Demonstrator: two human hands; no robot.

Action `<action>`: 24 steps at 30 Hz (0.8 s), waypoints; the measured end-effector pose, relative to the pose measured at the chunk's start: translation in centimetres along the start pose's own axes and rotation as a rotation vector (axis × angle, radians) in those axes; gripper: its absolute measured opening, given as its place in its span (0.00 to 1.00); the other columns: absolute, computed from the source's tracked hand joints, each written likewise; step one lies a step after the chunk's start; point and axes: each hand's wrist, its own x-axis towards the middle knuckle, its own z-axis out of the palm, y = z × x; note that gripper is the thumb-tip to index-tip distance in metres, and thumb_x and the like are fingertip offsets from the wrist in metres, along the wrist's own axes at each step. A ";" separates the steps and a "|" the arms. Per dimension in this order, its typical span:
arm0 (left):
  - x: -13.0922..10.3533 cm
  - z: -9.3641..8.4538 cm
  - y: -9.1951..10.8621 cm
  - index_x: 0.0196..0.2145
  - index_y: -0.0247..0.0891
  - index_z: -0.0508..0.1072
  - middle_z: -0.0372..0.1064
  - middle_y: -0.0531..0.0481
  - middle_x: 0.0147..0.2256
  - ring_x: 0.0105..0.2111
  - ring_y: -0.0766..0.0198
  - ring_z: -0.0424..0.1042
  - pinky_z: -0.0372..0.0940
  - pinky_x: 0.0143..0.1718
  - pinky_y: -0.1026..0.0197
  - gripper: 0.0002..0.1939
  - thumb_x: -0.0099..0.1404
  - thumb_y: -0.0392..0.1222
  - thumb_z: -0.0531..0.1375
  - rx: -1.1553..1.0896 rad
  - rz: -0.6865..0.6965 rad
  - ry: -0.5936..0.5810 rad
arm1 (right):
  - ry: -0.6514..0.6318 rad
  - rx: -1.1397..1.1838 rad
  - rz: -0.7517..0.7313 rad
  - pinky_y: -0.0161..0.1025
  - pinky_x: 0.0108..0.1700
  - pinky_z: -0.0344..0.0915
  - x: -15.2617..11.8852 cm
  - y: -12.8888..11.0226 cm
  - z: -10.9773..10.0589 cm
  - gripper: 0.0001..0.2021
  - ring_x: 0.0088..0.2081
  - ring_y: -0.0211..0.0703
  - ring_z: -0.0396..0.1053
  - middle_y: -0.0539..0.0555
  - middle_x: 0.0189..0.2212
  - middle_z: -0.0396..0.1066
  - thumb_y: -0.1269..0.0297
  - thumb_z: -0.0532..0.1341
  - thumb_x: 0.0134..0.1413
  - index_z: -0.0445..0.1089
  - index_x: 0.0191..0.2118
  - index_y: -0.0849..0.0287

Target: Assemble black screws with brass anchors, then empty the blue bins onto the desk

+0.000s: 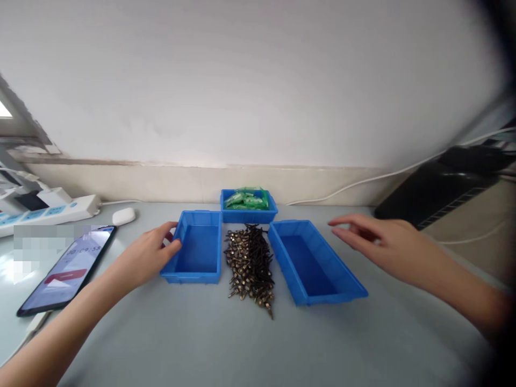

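Observation:
My left hand point(155, 250) grips the left side of a shallow blue bin point(199, 247), its thumb at the rim. Bare plastic floor shows inside that bin. In the air just right of a longer blue bin point(306, 263), my right hand point(373, 239) holds nothing, its thumb and fingers apart. That longer bin stands at an angle and also shows a bare floor. Between the two bins lies a pile of screws, brassy ones point(242, 263) on the left and black ones point(260, 255) on the right, mingling towards the near end.
Behind the pile, a small blue bin point(250, 216) holds green plastic packets point(246, 199). At left are a phone point(70, 269), a white earbud case point(123, 216) and a power strip point(52, 212). A black device point(435, 185) and a white cable point(363, 180) are at right.

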 end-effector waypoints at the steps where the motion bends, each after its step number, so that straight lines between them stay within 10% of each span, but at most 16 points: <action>1: 0.0 -0.1 0.0 0.55 0.36 0.60 0.69 0.40 0.42 0.40 0.49 0.70 0.63 0.41 0.51 0.28 0.62 0.52 0.45 0.022 -0.002 0.003 | -0.044 0.019 -0.035 0.41 0.29 0.61 1.6 -0.4 0.0 0.19 0.25 0.45 0.67 0.51 0.24 0.71 0.45 0.51 0.54 0.70 0.38 0.52; 5: -0.2 -0.2 -0.2 0.56 0.34 0.61 0.71 0.40 0.40 0.39 0.49 0.71 0.63 0.41 0.51 0.29 0.61 0.51 0.45 0.072 0.009 0.025 | -0.163 0.265 -0.065 0.42 0.39 0.63 8.2 -2.1 2.0 0.16 0.37 0.48 0.69 0.55 0.35 0.73 0.51 0.54 0.54 0.70 0.38 0.57; 10: -0.2 -0.2 -0.3 0.55 0.34 0.63 0.71 0.41 0.39 0.38 0.50 0.71 0.63 0.40 0.52 0.28 0.61 0.51 0.45 0.089 0.014 0.020 | -0.334 0.443 -0.006 0.36 0.27 0.66 13.0 -3.4 5.1 0.16 0.28 0.42 0.70 0.57 0.26 0.72 0.54 0.55 0.54 0.69 0.28 0.62; 24: 0.1 0.1 -1.0 0.53 0.36 0.63 0.71 0.40 0.41 0.40 0.47 0.70 0.62 0.40 0.50 0.28 0.62 0.53 0.45 0.135 0.005 0.012 | -0.377 0.769 -0.020 0.39 0.38 0.71 11.4 -3.6 4.2 0.07 0.29 0.37 0.71 0.49 0.26 0.67 0.64 0.60 0.50 0.59 0.29 0.58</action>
